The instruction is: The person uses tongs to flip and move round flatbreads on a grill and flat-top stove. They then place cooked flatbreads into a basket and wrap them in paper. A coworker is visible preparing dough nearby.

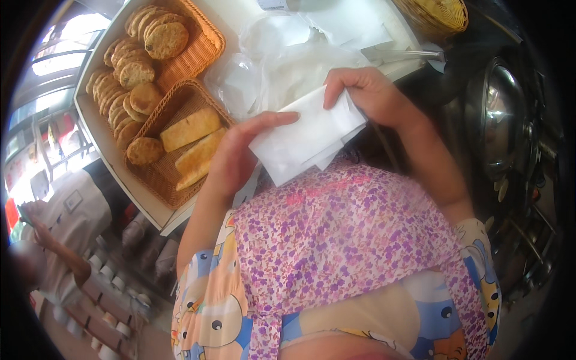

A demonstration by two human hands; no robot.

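Between my two hands is a small stack of white paper sheets or flat paper bags (306, 135), held in front of my chest. My left hand (240, 148) grips its left end, thumb on top and fingers hidden beneath. At the upper right corner, my right hand (364, 92) pinches the paper, with its fingers curled over the edge. Some lower layers stick out unevenly along the near side. Beyond the paper lie clear plastic bags (288, 67) on a white tray-like counter (234, 18).
Left of my hands, a wicker basket (157, 189) holds oblong golden breads (191, 128). Round flatbreads (135, 74) lean in rows by another wicker basket (198, 49). Metal tongs (405, 55) rest at the counter's right edge. A shiny metal lid (499, 112) stands right; a person (67, 225) is at left.
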